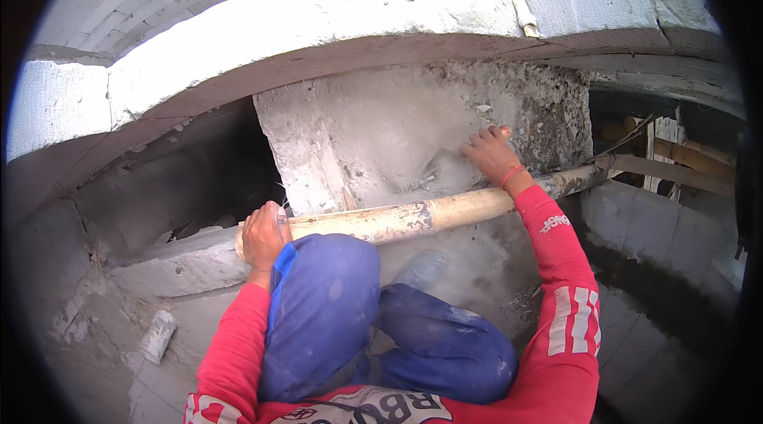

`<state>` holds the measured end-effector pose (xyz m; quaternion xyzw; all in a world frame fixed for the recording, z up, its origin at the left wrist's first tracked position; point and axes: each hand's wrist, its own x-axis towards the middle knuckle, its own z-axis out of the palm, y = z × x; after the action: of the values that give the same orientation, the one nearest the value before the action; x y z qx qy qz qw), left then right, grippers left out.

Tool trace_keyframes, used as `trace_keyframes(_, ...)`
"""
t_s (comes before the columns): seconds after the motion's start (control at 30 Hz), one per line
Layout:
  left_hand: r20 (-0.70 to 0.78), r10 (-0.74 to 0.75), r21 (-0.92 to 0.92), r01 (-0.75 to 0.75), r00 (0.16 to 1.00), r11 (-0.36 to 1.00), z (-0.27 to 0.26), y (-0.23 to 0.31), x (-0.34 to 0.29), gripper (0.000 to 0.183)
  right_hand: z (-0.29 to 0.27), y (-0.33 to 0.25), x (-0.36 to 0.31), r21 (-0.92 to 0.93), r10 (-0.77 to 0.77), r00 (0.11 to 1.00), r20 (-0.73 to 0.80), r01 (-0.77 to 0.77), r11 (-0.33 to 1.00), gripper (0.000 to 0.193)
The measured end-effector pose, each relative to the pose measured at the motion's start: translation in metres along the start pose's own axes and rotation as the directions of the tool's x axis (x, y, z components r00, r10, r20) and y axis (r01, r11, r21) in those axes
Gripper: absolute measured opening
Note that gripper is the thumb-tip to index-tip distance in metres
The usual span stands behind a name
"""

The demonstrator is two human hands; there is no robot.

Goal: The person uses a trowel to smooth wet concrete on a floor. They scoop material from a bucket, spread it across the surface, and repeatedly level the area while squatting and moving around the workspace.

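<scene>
A pale bamboo pole lies crosswise in front of my knees, rising slightly to the right. My left hand is wrapped over its left end, beside my blue-trousered knee. Beyond the pole is a rough grey concrete slab with a smooth, dusty middle and a crumbly right side. My right hand rests over the slab's right half with its fingers curled. Whatever those fingers hold, if anything, is too hidden to make out. My right forearm crosses over the pole.
A curved wall of white blocks runs behind the slab. A dark opening lies left of it, and wooden pieces fill a gap at the right. A short whitish cylinder lies at lower left.
</scene>
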<state>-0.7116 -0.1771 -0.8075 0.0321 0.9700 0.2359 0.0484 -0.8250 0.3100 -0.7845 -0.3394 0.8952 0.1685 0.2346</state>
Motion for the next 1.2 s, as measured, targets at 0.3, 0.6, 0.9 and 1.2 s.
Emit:
trace_keyframes(0.3,0.013,-0.008,-0.022,0.009,1.000,1.000,-0.002,0.002,0.003,0.014,-0.027,-0.009,0.056,0.199,0.384,0.889,-0.248,-0.341,0.919,0.023)
trace_keyframes(0.6,0.007,0.014,0.001,-0.014,1.000,1.000,-0.002,0.002,0.005,0.013,0.007,0.003,-0.012,0.003,0.145,0.988,-0.044,-0.145,0.989,0.020)
trace_keyframes(0.9,0.018,0.021,0.007,-0.021,1.000,1.000,0.005,-0.007,0.002,0.014,-0.035,-0.067,0.066,0.136,0.172,0.959,-0.226,-0.144,0.980,0.019)
trace_keyframes(1.2,0.036,0.009,0.003,-0.009,0.999,1.000,-0.002,-0.003,0.001,0.014,-0.025,-0.052,0.020,0.206,0.173,0.968,-0.180,-0.135,0.969,0.019)
